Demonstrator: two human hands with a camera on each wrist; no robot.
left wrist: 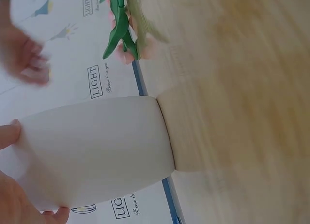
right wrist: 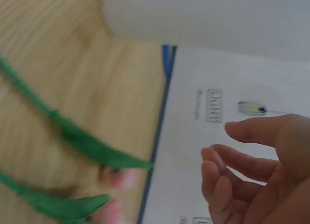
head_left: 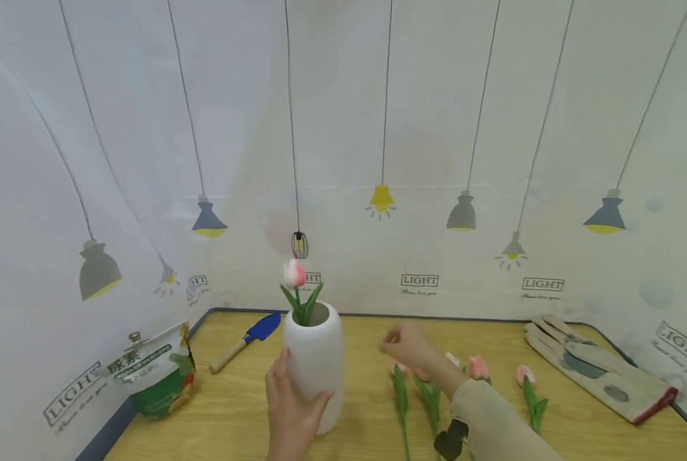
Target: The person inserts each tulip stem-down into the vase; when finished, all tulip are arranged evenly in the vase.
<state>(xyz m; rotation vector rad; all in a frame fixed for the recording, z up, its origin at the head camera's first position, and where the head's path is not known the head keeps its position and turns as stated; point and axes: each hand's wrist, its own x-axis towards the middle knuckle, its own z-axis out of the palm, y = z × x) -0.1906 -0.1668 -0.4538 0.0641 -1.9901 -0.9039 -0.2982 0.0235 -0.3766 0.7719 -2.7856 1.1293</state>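
A white vase stands upright on the table, a single pink-and-white tulip with green leaves rising from its mouth. My left hand holds the vase's side, fingers on the left and thumb across the front. In the left wrist view the fingertips press against the white wall. To the right of the vase, my right hand hovers above the table with nothing in it. Its fingers are loosely bent, thumb apart from them, in the right wrist view. Below and beside that arm lie several loose tulips, partly hidden by the sleeve.
At the left stands a green-and-white bag with a clip on top. A blue trowel with a wooden handle lies behind it. Work gloves rest at the far right, near another tulip. A printed backdrop encloses the table.
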